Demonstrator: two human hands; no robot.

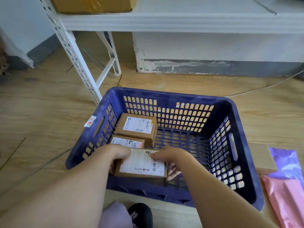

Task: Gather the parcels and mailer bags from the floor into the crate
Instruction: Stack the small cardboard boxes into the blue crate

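three brown boxes with white labels are seen inside the blue crate [164,94], all along its left side. the far box [137,127] is laid flat near the back left corner. the middle box [128,142] lies just in front of it and is partly hidden by the left hand [115,153]. the near box [141,163] is held label up by both hands at the front left of the crate. the left grip is closed on the box's left end, with the fingers curled over the top edge. the right hand [171,157] is closed on the right end, thumb laid on the label and fingers curled under the side. whether this box rests on the crate bottom cannot be told.

the crate is set on a wooden floor [41,112]. just beside its right wall a flat brown parcel [261,158] is left on the floor, with a purple mailer bag [286,162] against its right edge and a pink mailer bag [283,195] nearer the camera. a white metal rack [79,63] stands behind the crate, with a large cardboard box [93,4] on its shelf. a pale cable [263,86] is laid across the floor at the back right.
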